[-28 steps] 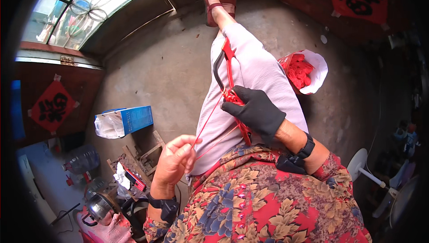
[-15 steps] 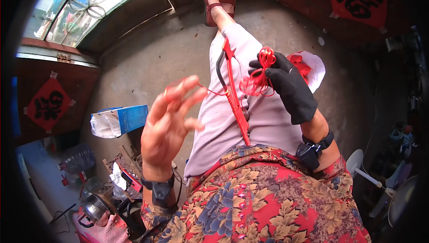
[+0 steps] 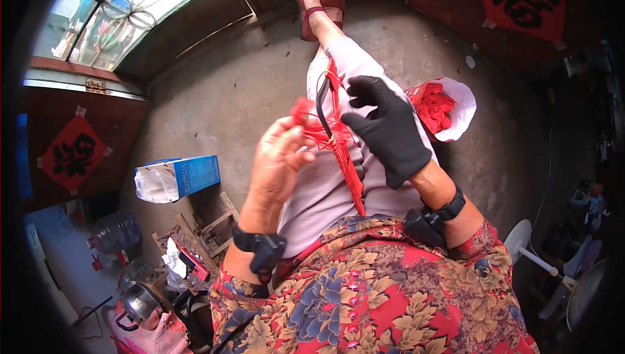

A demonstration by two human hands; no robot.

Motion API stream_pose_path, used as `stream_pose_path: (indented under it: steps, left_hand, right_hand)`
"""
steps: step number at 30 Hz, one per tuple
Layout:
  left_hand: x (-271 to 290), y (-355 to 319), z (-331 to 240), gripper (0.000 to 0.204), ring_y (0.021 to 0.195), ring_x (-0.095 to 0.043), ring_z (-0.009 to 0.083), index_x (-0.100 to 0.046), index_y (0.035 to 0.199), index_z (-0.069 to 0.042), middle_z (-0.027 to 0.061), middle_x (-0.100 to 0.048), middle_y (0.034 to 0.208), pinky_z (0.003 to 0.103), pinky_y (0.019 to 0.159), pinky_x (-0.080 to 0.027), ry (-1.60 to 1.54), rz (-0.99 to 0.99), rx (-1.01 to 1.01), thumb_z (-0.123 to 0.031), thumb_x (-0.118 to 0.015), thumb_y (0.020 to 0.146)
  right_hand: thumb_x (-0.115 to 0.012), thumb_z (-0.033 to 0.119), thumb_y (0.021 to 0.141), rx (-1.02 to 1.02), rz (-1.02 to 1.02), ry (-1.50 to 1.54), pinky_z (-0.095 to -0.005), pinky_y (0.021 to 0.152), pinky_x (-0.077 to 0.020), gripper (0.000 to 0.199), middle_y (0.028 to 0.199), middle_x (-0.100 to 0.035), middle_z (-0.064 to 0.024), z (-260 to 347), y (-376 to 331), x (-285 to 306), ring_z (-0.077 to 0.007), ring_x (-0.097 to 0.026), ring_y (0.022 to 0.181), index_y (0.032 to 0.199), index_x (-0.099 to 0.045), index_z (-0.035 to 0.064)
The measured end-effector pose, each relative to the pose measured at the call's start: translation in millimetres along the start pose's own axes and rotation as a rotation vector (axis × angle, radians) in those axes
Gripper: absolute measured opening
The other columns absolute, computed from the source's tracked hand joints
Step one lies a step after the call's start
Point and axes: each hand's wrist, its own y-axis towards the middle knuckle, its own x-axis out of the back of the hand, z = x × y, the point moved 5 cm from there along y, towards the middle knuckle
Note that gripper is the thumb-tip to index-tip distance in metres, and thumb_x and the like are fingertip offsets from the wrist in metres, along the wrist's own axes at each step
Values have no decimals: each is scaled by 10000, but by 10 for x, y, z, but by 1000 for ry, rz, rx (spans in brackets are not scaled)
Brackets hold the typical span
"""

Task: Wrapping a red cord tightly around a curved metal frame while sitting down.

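My bare left hand (image 3: pixel 280 155) pinches a bundle of thin red cord (image 3: pixel 306 114) at its fingertips, and loose loops of it spread toward my lap. Across my legs lies a long narrow red thing (image 3: pixel 349 175), wrapped with cord at its middle, with a curved black bar (image 3: pixel 321 99) along its upper part. Strands of the bundle pass over or beside it; where they are fastened I cannot see. My right hand (image 3: pixel 389 134), in a black glove, is open just right of the bar, fingers bent and apart, with nothing visible in it.
Beyond my right knee stands a white-lined bag (image 3: pixel 461 110) full of red cord (image 3: pixel 435 108). A blue box-shaped bag (image 3: pixel 196 175) is on the floor at left. Wooden stools (image 3: pixel 195 230), a kettle (image 3: pixel 142 302) and a large plastic bottle (image 3: pixel 116 231) crowd the lower left. A fan (image 3: pixel 521 238) is at right.
The red cord bundle has passed from my right hand to my left. My left hand has moved right toward my lap; my right hand has lowered slightly and opened.
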Motion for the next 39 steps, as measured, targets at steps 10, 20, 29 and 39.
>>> stream_pose_path:
  steps: [10, 20, 29, 39]
  left_hand:
    - [-380, -1114, -1249, 132, 732, -532, 143, -526, 983, -38, 55, -521, 820, 277, 697, -447, 7, 304, -507, -153, -552, 925]
    - [-230, -400, -413, 303, 709, -546, 63, -579, 1021, -19, 6, -587, 836, 221, 591, -455, 721, 5, -230, -83, -728, 766]
    - [-309, -187, -40, 304, 697, -551, 49, -613, 965, -14, 3, -609, 764, 207, 620, -464, 781, -83, -246, -99, -776, 724]
    - [-37, -5, -265, 118, 752, -616, 93, -631, 993, 10, 45, -659, 858, 249, 673, -531, 888, -48, -316, -50, -566, 915]
  right_hand:
    - [-732, 197, 758, 691, 369, -204, -376, 970, -408, 315, 1034, -631, -143, 832, -60, -225, -244, -588, 1052, 980, -633, -3]
    - [-588, 91, 891, -381, 428, 810, -256, 677, -484, 122, 794, -631, -62, 634, -564, 347, -121, -624, 727, 885, -647, -16]
    - [-619, 100, 787, -515, 318, 757, -242, 573, -428, 115, 675, -598, -58, 832, -564, 449, -117, -559, 600, 801, -630, -14]
    - [-646, 229, 813, -21, 256, -138, -346, 713, -506, 225, 846, -657, -159, -31, 26, -34, -270, -653, 781, 977, -669, 77]
